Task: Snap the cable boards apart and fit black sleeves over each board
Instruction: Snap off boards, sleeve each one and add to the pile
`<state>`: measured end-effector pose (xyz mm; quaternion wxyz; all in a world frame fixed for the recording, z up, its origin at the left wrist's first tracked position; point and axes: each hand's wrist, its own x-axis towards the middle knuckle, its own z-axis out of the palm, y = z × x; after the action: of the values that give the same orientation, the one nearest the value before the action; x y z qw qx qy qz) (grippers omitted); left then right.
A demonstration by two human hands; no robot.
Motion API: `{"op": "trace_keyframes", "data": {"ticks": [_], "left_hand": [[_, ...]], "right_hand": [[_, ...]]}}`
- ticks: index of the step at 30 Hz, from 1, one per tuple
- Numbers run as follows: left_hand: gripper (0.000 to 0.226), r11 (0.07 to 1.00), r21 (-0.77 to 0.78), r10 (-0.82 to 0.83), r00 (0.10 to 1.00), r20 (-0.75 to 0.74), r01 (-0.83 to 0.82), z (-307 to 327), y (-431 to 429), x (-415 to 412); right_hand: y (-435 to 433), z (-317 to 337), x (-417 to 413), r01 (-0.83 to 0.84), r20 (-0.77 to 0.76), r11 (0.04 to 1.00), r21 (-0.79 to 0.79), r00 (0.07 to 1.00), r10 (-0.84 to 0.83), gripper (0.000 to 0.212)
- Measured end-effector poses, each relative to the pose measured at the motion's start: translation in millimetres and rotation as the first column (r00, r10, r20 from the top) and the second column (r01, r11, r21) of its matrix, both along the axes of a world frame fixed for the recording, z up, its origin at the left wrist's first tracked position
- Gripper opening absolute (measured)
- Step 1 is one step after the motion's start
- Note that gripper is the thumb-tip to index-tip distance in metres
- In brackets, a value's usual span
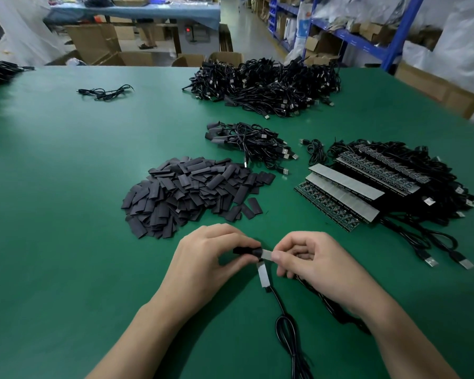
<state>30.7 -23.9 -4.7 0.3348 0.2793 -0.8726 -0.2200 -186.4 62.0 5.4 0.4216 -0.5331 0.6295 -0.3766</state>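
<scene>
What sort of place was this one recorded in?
Likely an electronics assembly workshop inside a warehouse: a green work table heaped with USB cables, black sleeves and board strips, with blue shelving and cardboard boxes behind.

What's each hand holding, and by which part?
The left hand grips a black sleeve round its middle. The right hand pinches a board by its right end, opposite the sleeve.

Nothing legible. Red readout (188, 30) on grey machine (201, 36), too blurred to read; print on blue-white bag (303, 27), likewise unreadable.
</scene>
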Motion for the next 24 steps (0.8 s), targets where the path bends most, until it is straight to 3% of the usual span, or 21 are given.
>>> {"op": "trace_keyframes", "data": {"ticks": [24], "left_hand": [[0.020, 0.987, -0.146, -0.065, 0.997, 0.046, 0.071, -7.5, -0.4, -2.5]], "right_hand": [[1.4, 0.0, 12.0, 0.019, 0.003, 1.000, -0.020, 1.000, -0.019, 0.015]]}}
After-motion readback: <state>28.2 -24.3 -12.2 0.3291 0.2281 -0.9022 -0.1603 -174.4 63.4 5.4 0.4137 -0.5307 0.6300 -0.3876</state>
